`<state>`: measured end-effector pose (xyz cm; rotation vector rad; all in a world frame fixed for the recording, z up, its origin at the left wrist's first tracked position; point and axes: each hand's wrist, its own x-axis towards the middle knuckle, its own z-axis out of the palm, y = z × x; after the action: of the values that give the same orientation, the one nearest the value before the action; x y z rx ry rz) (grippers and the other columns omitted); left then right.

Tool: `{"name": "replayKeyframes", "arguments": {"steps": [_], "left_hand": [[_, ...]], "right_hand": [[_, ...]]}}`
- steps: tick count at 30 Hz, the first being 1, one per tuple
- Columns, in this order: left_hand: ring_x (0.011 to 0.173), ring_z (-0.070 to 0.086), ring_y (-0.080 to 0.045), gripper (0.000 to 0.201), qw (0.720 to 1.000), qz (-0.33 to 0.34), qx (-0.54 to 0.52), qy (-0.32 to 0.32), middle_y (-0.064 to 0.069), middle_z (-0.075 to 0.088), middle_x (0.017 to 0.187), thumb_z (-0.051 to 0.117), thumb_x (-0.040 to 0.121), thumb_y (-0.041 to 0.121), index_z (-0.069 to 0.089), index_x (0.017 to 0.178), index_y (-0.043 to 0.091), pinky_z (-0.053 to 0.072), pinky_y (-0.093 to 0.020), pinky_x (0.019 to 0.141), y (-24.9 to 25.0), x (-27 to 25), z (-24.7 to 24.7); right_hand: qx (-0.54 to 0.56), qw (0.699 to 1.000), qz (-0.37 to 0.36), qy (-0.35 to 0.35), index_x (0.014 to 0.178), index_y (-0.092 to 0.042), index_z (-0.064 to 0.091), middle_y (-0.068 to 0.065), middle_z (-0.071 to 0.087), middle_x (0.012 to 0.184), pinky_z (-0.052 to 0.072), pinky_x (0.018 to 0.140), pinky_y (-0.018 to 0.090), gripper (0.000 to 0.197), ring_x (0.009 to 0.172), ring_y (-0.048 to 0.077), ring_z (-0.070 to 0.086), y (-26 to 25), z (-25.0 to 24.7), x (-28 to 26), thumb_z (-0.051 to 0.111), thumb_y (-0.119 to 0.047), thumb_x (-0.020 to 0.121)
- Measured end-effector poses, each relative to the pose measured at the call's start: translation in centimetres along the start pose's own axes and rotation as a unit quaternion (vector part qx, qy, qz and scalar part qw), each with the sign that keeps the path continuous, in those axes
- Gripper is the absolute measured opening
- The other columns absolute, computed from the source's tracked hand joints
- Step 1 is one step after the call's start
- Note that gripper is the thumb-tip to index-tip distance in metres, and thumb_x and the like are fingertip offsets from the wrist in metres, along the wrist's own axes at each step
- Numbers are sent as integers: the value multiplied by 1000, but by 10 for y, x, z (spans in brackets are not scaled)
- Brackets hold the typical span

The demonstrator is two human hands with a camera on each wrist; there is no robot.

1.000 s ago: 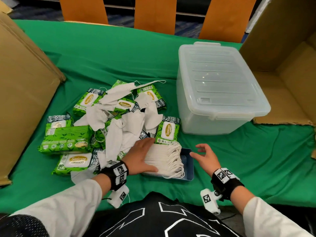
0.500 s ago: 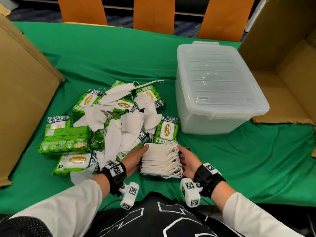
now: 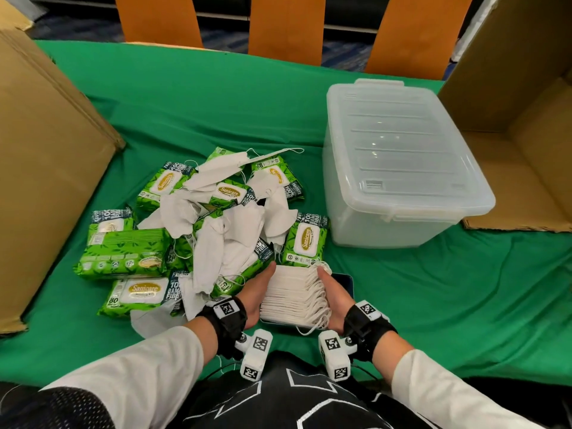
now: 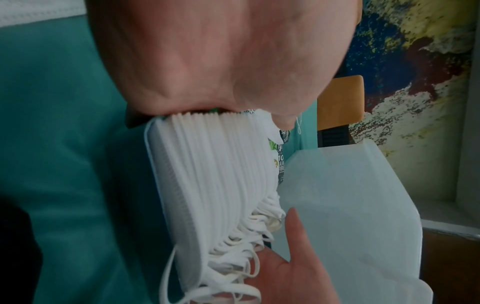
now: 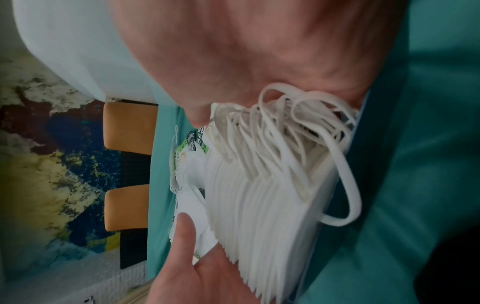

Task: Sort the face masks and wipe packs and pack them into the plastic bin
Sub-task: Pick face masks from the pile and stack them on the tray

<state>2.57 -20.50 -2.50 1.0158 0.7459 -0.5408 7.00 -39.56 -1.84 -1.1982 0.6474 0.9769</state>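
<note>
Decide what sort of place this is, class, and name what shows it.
Probably a meeting or function room used for packing: a table under a green cloth, orange chairs behind it, patterned carpet, and cardboard boxes alongside.

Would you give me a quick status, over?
Left hand and right hand press mask stack between them. Plastic bin lid on. Wipe packs, loose masks unsorted.
</note>
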Motion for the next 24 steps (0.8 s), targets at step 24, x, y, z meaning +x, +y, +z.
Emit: {"name": "replayKeyframes", "arguments": {"steps": [24], "left_hand": [[111, 70, -26, 50, 999, -8, -10, 44, -6, 76, 117, 58, 97, 58, 70, 123, 18, 51, -46, 105, -14, 8, 3]], "right_hand": [[61, 997, -3, -55, 132, -11, 62, 19, 69, 127, 43, 110, 56, 55, 118, 37, 66, 12, -18, 20, 45, -55, 103]]}}
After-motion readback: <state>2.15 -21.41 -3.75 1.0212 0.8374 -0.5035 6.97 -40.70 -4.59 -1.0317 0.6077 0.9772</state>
